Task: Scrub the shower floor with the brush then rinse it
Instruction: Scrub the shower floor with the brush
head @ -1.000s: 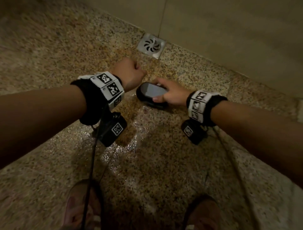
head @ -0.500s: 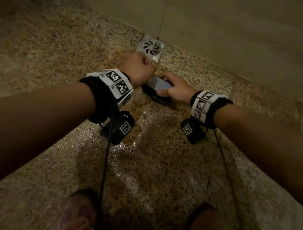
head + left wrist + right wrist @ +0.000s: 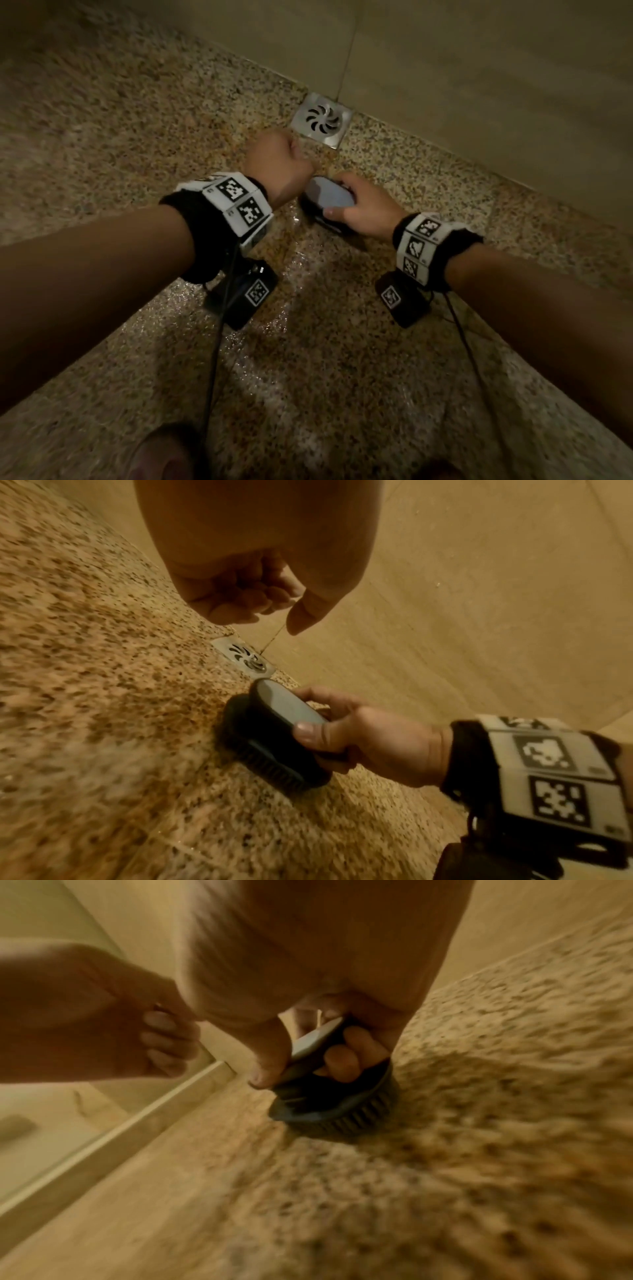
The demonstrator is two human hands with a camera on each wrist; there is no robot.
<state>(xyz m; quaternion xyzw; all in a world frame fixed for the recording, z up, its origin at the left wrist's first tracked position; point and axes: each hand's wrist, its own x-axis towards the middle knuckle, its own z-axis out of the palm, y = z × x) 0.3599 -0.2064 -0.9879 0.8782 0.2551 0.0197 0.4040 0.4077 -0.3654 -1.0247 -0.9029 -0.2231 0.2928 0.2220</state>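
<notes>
A dark scrub brush (image 3: 327,202) (image 3: 274,739) (image 3: 335,1096) with a grey-topped handle stands bristles down on the wet speckled shower floor (image 3: 308,359), a short way in front of the drain. My right hand (image 3: 359,209) (image 3: 369,739) (image 3: 308,1042) grips its handle, thumb on the near side and fingers curled through it. My left hand (image 3: 277,164) (image 3: 246,596) (image 3: 103,1020) hovers just left of the brush as a loose fist and holds nothing.
A square metal drain (image 3: 322,120) (image 3: 245,660) sits against the tiled wall (image 3: 479,68), just beyond the hands. A white threshold strip (image 3: 113,1131) runs along the floor's edge in the right wrist view. My two feet (image 3: 161,459) stand at the bottom of the head view. Cables hang from both wrists.
The brush and both hands slid forward toward the drain, then eased slightly back. The right hand's grip on the handle stayed the same.
</notes>
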